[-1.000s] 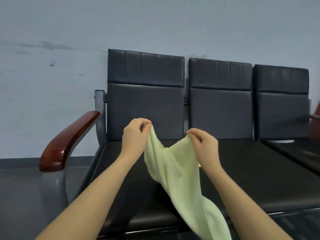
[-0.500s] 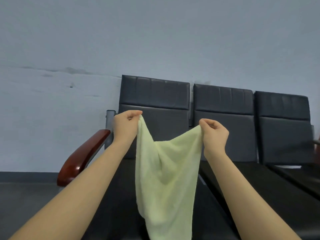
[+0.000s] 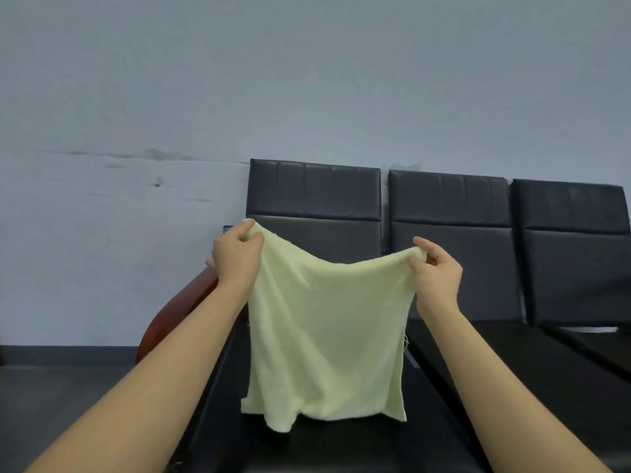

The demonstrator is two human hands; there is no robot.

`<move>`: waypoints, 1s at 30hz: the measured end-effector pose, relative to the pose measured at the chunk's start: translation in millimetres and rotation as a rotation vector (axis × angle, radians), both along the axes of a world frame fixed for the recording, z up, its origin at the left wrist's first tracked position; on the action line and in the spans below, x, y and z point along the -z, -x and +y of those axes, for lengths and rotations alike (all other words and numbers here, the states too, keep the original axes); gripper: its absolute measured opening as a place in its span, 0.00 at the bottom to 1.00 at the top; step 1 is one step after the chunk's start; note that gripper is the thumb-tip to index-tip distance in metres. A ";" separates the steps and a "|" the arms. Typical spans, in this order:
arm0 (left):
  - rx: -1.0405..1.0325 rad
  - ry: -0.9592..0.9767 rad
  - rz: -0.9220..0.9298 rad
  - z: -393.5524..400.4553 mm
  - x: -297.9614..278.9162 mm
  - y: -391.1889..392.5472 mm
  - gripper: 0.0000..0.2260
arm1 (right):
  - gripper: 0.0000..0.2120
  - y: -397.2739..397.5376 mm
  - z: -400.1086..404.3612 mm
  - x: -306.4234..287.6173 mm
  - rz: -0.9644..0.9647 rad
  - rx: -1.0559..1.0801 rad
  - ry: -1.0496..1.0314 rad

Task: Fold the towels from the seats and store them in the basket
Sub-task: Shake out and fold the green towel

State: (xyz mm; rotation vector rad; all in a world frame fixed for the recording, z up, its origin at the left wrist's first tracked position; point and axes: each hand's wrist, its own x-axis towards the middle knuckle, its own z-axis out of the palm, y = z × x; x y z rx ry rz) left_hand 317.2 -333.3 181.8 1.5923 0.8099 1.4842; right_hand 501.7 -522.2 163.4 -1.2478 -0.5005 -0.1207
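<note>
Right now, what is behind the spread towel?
Behind the towel, pinched by left hand and right hand, are the leftmost seat backrest and cushion. The covered cushion part cannot be seen.

A: Layout? 
B: Row of seats (image 3: 444,268) along the wall (image 3: 307,80), centre to right of frame. Armrest (image 3: 177,315) at the row's left end.

A: Towel? 
B: Towel (image 3: 327,336) at centre, in front of the leftmost seat. Left hand (image 3: 235,257) pinches its upper-left corner, right hand (image 3: 437,271) its upper-right corner. It hangs between them, lower edge above the seat pad.
</note>
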 end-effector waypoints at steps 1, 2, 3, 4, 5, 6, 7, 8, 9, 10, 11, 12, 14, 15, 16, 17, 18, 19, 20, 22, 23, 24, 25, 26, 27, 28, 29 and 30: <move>-0.047 0.001 0.010 0.7 2.9 2.7 0.15 | 0.17 -1.1 -1.4 2.2 -0.021 0.034 0.021; -0.071 0.009 -0.005 1.6 5.1 5.2 0.15 | 0.16 -2.6 -2.1 3.9 -0.033 0.072 0.034; -0.080 0.023 -0.032 2.9 7.5 7.2 0.14 | 0.15 -4.0 -2.7 5.3 -0.040 0.110 0.043; -0.091 0.035 -0.058 3.3 9.7 9.1 0.14 | 0.13 -5.2 -3.1 6.5 -0.047 0.144 0.054; -0.108 0.039 -0.067 3.7 12.3 10.4 0.14 | 0.12 -5.3 -3.5 7.4 -0.056 0.174 0.070; -0.129 0.029 -0.054 3.6 15.3 11.8 0.14 | 0.10 -5.4 -3.4 8.9 -0.067 0.198 0.093; -0.149 0.009 -0.021 3.5 18.5 13.4 0.15 | 0.09 -5.5 -3.1 10.9 -0.080 0.215 0.119; -0.171 -0.028 0.038 4.4 22.1 15.0 0.15 | 0.08 -5.9 -2.7 13.4 -0.092 0.226 0.143; -0.194 -0.077 0.129 5.9 26.0 16.8 0.16 | 0.07 -5.5 -2.9 16.0 -0.104 0.235 0.165; -0.215 -0.130 0.245 7.8 30.5 18.4 0.16 | 0.06 -4.9 -3.4 18.5 -0.111 0.247 0.186; -0.233 -0.176 0.362 10.4 35.7 20.1 0.16 | 0.05 -4.1 -4.5 21.2 -0.113 0.262 0.207; -0.245 -0.209 0.457 12.9 41.0 22.1 0.15 | 0.05 -3.6 -5.6 24.4 -0.113 0.278 0.232; -0.250 -0.247 0.583 16.7 52.6 26.9 0.12 | 0.05 -2.1 -7.6 32.9 -0.112 0.294 0.301; -0.260 -0.266 0.623 16.6 58.2 29.3 0.10 | 0.05 -0.9 -8.4 38.1 -0.109 0.297 0.339; -0.279 -0.284 0.648 16.0 63.6 31.4 0.10 | 0.06 0.1 -9.0 43.7 -0.101 0.297 0.368; -0.300 -0.300 0.660 14.6 67.8 33.3 0.10 | 0.07 1.6 -9.6 49.1 -0.086 0.293 0.382; -0.308 -0.305 0.660 12.4 70.4 34.8 0.10 | 0.07 2.9 -10.2 54.2 -0.069 0.284 0.381; -0.295 -0.293 0.651 9.2 71.8 36.5 0.10 | 0.08 4.0 -11.1 59.1 -0.055 0.273 0.373; -0.272 -0.266 0.637 5.5 72.5 38.0 0.10 | 0.08 5.2 -12.1 63.6 -0.046 0.265 0.365; -0.228 -0.204 0.607 -1.5 72.6 40.0 0.07 | 0.07 7.1 -13.1 69.7 -0.040 0.267 0.364; -0.220 -0.182 0.588 -3.6 73.4 40.4 0.07 | 0.07 7.4 -13.1 71.5 -0.041 0.272 0.368; -0.221 -0.171 0.568 -4.2 74.8 40.3 0.06 | 0.07 6.5 -12.0 72.8 -0.042 0.277 0.369; -0.226 -0.165 0.552 -3.9 76.4 40.0 0.07 | 0.07 5.5 -10.5 73.3 -0.040 0.277 0.369; -0.233 -0.162 0.545 -3.0 77.8 39.7 0.07 | 0.07 4.3 -8.5 73.8 -0.032 0.272 0.367; -0.241 -0.164 0.548 -1.6 79.8 39.3 0.07 | 0.07 3.1 -6.3 75.1 -0.019 0.264 0.360; -0.250 -0.172 0.564 -0.3 82.0 38.7 0.07 | 0.06 1.6 -4.2 77.2 -0.009 0.255 0.351; -0.257 -0.189 0.594 1.2 84.6 37.6 0.07 | 0.06 0.3 -2.2 79.9 -0.004 0.249 0.351; -0.259 -0.203 0.626 1.6 86.8 35.7 0.07 | 0.06 -1.8 -0.6 83.4 -0.005 0.249 0.365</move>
